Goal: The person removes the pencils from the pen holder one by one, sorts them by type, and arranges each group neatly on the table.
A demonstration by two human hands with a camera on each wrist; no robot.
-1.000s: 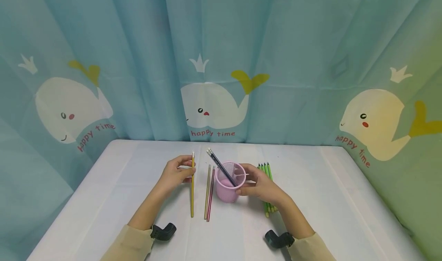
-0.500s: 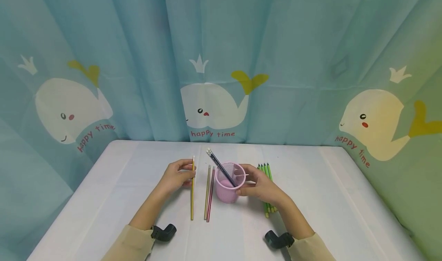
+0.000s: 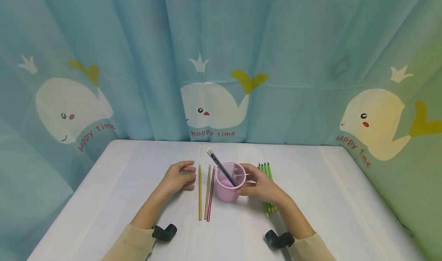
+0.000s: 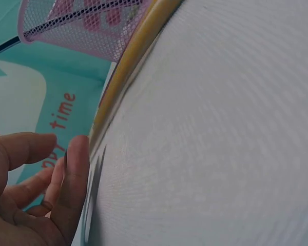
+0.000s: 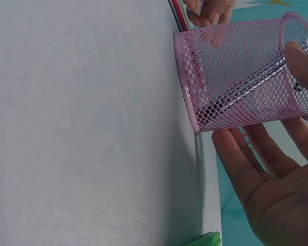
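Note:
My left hand [image 3: 177,178] lies on the table just left of a yellow pencil [image 3: 200,195], fingers loosely bent and holding nothing. In the left wrist view, a gap shows between its thumb and fingers, and the yellow pencil [image 4: 131,64] stretches away beyond the fingertips. Right of that pencil lie a gold pencil [image 3: 208,192] and a dark red pencil [image 3: 211,199], roughly parallel. My right hand [image 3: 260,187] holds the pink mesh pencil cup [image 3: 226,195] from its right side, thumb near the rim. Dark pencils [image 3: 221,166] lean to the left inside the upright cup.
Several green pencils [image 3: 267,169] lie in a row on the white table [image 3: 331,199], partly under the right hand. A blue curtain [image 3: 297,111] with printed whales hangs behind the table's back edge. Each wrist wears a black camera [image 3: 165,233].
My left hand has set the yellow pencil down a little further right, beside the gold one, and let it go. The right hand and the cup have stayed in place.

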